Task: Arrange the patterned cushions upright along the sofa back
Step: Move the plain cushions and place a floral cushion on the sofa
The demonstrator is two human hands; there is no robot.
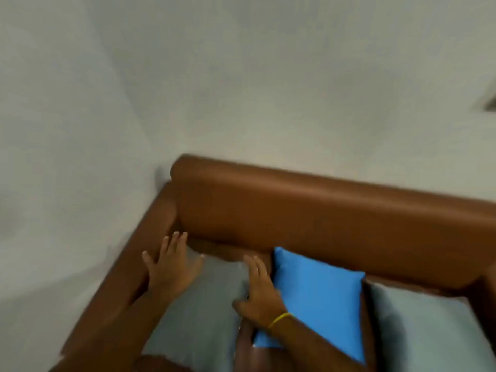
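Note:
Three cushions lean along the brown sofa back (322, 210): a grey cushion (206, 299) at the left corner, a bright blue cushion (319, 299) in the middle, and another grey cushion (429, 328) on the right. My left hand (169, 267) lies flat with spread fingers on the left grey cushion's top left edge, near the armrest. My right hand (261, 291), with a yellow band on the wrist, presses flat on the same cushion's right edge, next to the blue one. The picture is blurred; no pattern shows on the cushions.
The brown armrest (128, 269) runs down the left side, against a pale wall (241, 89). A dark object (489, 103) sits at the right edge of the wall.

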